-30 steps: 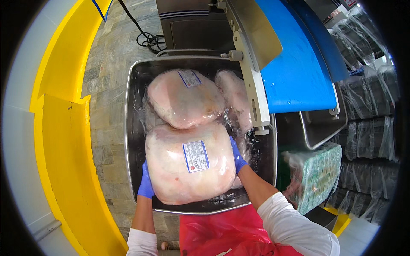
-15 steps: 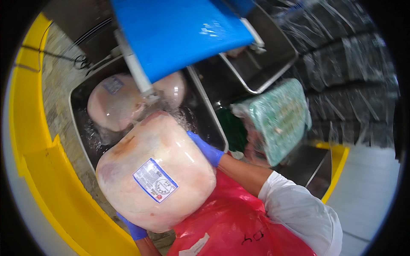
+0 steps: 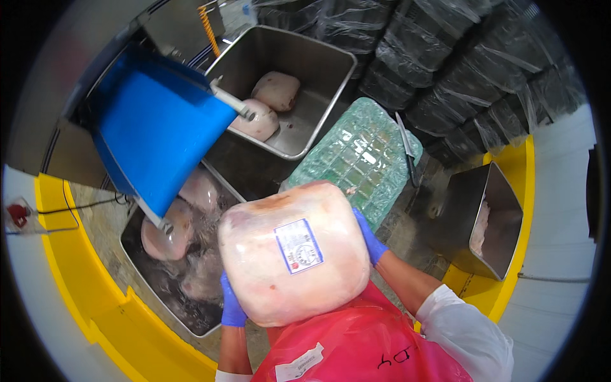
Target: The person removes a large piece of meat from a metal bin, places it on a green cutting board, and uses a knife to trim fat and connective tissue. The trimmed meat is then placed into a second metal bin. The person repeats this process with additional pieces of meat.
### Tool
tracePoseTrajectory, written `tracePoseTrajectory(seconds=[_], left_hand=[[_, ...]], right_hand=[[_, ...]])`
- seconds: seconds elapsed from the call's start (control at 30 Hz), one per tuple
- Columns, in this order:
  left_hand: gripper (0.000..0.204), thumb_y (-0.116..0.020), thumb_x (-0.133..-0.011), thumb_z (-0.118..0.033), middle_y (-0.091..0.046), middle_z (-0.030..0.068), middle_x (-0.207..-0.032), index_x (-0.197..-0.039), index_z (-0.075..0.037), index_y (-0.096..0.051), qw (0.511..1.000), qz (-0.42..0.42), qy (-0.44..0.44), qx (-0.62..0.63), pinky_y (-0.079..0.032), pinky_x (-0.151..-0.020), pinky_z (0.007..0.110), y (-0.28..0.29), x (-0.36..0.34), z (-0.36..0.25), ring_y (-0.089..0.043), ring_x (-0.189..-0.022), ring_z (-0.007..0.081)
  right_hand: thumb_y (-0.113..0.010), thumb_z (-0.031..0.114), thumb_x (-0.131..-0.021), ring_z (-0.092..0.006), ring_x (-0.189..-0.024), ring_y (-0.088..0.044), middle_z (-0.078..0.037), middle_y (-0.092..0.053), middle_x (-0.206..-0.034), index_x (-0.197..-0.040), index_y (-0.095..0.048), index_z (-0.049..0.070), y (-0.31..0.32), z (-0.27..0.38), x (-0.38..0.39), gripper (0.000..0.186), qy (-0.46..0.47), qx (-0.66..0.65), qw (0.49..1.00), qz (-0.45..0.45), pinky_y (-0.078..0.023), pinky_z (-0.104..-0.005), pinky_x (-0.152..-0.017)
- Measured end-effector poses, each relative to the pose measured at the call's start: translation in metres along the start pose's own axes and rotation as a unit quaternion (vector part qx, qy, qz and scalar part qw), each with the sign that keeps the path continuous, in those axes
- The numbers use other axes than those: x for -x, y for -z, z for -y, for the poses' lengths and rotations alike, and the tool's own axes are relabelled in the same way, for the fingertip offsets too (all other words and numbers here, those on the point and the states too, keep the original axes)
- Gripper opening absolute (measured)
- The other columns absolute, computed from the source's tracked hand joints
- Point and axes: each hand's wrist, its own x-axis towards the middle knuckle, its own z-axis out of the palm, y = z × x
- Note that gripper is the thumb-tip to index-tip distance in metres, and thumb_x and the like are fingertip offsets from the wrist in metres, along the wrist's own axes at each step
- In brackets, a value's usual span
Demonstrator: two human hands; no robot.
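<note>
Forearms reach fwd; L hand (image 3: 233, 302) & R hand (image 3: 369, 235) grip opp. sides of 1 meat pack (image 3: 293, 254) in front of apron (image 3: 356, 350). Fingers wrapped on it, tips hidden, exact spread n/k. 2 pcs (image 3: 277, 91) in bin (image 3: 312, 63), approx. 3 in tub (image 3: 196, 330), 1 knife (image 3: 407, 149).

There are two hands (image 3: 233, 307) (image 3: 370, 240), one held meat package (image 3: 337, 254), three metal bins (image 3: 318, 58) (image 3: 154, 298) (image 3: 459, 207), one blue belt (image 3: 153, 121) and one knife (image 3: 406, 143).
</note>
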Motion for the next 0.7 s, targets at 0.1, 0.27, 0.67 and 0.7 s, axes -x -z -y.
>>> tracePoseTrajectory(seconds=[0.1,0.27,0.67,0.7], left_hand=[[0.069,-0.037,-0.112,-0.058,-0.052,0.0079,-0.158,-0.158,-0.008,-0.044,0.993,0.04,0.109,-0.005,-0.04,-0.12,0.038,-0.088,-0.015,-0.015,-0.052,-0.14,0.0243],[0.075,-0.039,-0.109,-0.063,-0.048,0.0087,-0.161,-0.161,-0.009,-0.041,0.964,0.1,0.196,-0.151,-0.038,-0.122,0.039,-0.17,-0.056,-0.042,-0.048,-0.145,0.0237],[0.082,-0.048,-0.1,-0.074,-0.054,0.0088,-0.156,-0.161,-0.018,-0.044,0.894,0.093,0.247,-0.361,-0.055,-0.104,0.048,-0.309,-0.13,-0.098,-0.055,-0.139,0.0267],[0.066,-0.047,-0.108,-0.06,-0.06,0.0084,-0.149,-0.154,-0.013,-0.052,0.913,0.052,0.248,-0.32,-0.048,-0.114,0.042,-0.326,-0.134,-0.099,-0.058,-0.134,0.0241]], right_hand=[[-0.048,0.046,-0.11,-0.0229,-0.118,-0.063,-0.01,-0.069,-0.131,-0.137,-0.063,0.007,0.039,0.037,0.017,0.05,-0.001,-0.072,0.997,-0.004,-0.048,-0.0382,-0.109],[-0.044,0.055,-0.109,-0.0245,-0.12,-0.063,-0.009,-0.068,-0.135,-0.141,-0.061,0.008,0.094,0.081,0.03,0.059,-0.017,-0.06,0.998,-0.019,-0.048,-0.0398,-0.111],[-0.033,0.076,-0.103,-0.0316,-0.143,-0.05,-0.011,-0.051,-0.159,-0.159,-0.046,0.014,0.123,0.171,-0.002,0.085,-0.118,-0.139,0.981,0.066,-0.037,-0.0481,-0.124],[-0.033,0.076,-0.103,-0.0316,-0.143,-0.051,-0.011,-0.053,-0.158,-0.158,-0.047,0.014,0.124,0.179,-0.005,0.084,-0.111,-0.134,0.983,0.064,-0.038,-0.0485,-0.123]])
